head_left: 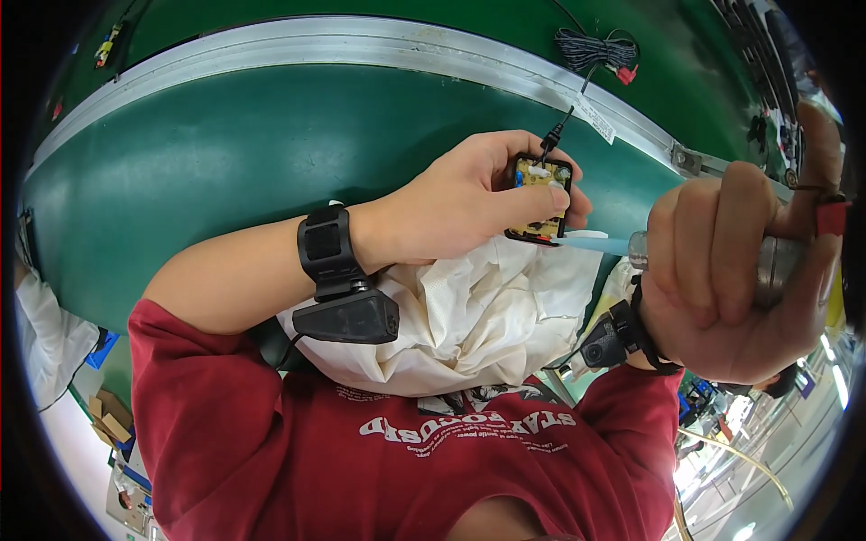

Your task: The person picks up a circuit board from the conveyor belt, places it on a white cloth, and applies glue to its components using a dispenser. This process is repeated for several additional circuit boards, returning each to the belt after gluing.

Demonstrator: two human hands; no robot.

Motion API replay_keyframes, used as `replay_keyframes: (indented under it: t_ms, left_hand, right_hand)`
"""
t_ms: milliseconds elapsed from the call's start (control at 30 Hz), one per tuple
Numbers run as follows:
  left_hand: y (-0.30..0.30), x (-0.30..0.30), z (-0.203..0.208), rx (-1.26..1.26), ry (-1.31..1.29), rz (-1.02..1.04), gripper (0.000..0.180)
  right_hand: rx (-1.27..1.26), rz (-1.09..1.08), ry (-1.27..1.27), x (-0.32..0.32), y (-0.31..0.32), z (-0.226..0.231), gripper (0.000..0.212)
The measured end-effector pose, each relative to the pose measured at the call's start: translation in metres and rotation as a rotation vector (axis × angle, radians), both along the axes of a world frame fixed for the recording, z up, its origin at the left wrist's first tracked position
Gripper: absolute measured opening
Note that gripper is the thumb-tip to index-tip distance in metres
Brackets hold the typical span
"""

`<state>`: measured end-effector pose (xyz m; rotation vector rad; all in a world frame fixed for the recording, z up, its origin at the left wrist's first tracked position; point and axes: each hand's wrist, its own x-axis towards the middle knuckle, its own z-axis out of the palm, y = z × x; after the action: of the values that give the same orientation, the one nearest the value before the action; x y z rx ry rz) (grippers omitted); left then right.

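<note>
My left hand [469, 194] grips a small black plastic case with a yellow circuit board [534, 206] inside. The thumb lies over the board's face and the fingers wrap behind its far edge. From the case's top runs a black cable [552, 137]. My right hand [722, 252] is closed around a silver cylindrical tool with a pale blue tapered nozzle [600, 244]. The nozzle's tip reaches the lower edge of the case, beside a small red part; whether it touches cannot be made out. Part of the tool's body is hidden by my fingers.
A green work surface [225, 153] has a curved-looking metal rail [379, 41] along its far side. Past the rail lies a coiled black cable [594, 47] with a red plug [626, 74]. White cloth [487, 316] bunches below my hands. A white tag [595, 117] hangs by the rail.
</note>
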<state>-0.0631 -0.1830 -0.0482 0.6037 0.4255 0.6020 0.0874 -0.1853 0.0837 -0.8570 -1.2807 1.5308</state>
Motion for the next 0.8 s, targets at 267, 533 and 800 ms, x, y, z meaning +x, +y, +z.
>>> replay_keyframes:
  t_ms: [267,533,800]
  left_hand:
    - [0.003,-0.004,0.01,0.065,0.077,-0.037,0.028]
    - [0.001,-0.002,0.005,0.128,0.048,-0.023,0.03]
    - [0.001,0.0,0.005,0.121,0.011,0.002,0.029]
  right_hand:
    - [0.019,0.029,-0.023,-0.018,-0.006,0.001,0.02]
    - [0.037,0.053,-0.054,-0.019,-0.007,0.003,0.022]
    - [0.055,0.057,-0.083,-0.02,-0.003,-0.002,0.023]
